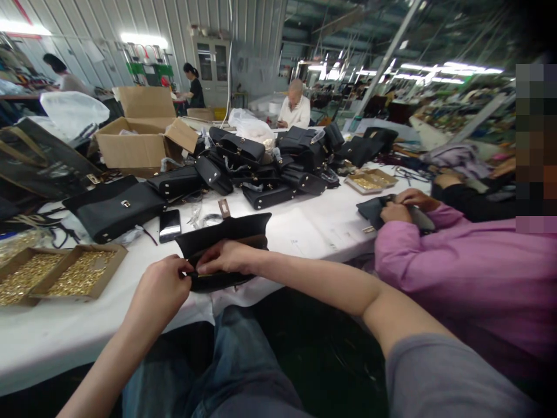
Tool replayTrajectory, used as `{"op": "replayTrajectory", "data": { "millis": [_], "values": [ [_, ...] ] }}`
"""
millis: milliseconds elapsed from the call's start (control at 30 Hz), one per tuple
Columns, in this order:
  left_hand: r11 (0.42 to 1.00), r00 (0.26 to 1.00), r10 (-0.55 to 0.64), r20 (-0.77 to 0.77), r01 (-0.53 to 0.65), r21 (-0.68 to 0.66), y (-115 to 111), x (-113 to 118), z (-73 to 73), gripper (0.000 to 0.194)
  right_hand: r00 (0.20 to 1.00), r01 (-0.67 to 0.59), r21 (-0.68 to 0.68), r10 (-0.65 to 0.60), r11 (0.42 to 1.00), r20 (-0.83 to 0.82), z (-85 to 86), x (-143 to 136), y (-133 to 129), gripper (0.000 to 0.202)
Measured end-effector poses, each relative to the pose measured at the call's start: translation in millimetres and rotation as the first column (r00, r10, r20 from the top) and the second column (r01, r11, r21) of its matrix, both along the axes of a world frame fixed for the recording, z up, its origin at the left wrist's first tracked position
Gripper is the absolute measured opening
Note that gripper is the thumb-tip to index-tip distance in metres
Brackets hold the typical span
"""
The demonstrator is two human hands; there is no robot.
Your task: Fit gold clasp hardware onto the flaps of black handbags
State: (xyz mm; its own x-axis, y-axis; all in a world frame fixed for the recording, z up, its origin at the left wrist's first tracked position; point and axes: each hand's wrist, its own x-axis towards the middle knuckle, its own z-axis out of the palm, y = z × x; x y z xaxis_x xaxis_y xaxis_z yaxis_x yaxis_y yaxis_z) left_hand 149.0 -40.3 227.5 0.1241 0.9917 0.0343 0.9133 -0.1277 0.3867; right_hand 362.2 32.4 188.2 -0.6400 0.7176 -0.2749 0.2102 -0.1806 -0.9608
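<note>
A black handbag (226,229) lies at the table's front edge with its flap raised toward the back and a metal clasp plate (223,208) on the flap. My left hand (167,284) is closed at the bag's left end, its fingertips pinching the edge there. Reaching into the bag's mouth, my right hand (228,256) has its fingers bent close to the left hand's fingertips. Whatever its fingertips touch inside is hidden. Behind the bag lie clear plastic wrapping (204,217) and a phone (169,226).
Cardboard trays of small gold-coloured metal parts (80,273) stand at left. Another black handbag (117,209), a pile of black bags (261,168) and an open carton (134,142) lie beyond. At right, a co-worker in a pink sleeve (418,249) handles a dark piece (369,212) near another tray (369,181).
</note>
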Motion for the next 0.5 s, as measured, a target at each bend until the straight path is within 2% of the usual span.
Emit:
{"op": "replayTrajectory", "data": {
  "millis": [100,200,300,500],
  "values": [
    [0.997,0.995,0.073,0.061,-0.075,0.024,-13,1,-3.9,0.024,1.000,0.014,0.012,-0.013,1.000,-0.004,-1.0,-1,-4,0.016],
    [0.984,0.971,0.162,0.174,-0.173,0.051,-23,2,-11.1,0.035,1.000,0.008,0.003,-0.008,1.000,-0.008,0.3,-1,-6,0.014],
    [0.972,0.924,0.213,0.317,-0.232,0.023,-31,4,-19.3,0.049,1.000,-0.010,-0.027,0.009,1.000,-0.020,2.4,-2,-6,0.014],
    [0.952,0.824,0.277,0.494,-0.305,-0.026,-45,11,-26.7,0.059,0.999,-0.033,-0.019,0.034,0.999,0.028,4.8,-8,-7,0.013]
  ]
}}
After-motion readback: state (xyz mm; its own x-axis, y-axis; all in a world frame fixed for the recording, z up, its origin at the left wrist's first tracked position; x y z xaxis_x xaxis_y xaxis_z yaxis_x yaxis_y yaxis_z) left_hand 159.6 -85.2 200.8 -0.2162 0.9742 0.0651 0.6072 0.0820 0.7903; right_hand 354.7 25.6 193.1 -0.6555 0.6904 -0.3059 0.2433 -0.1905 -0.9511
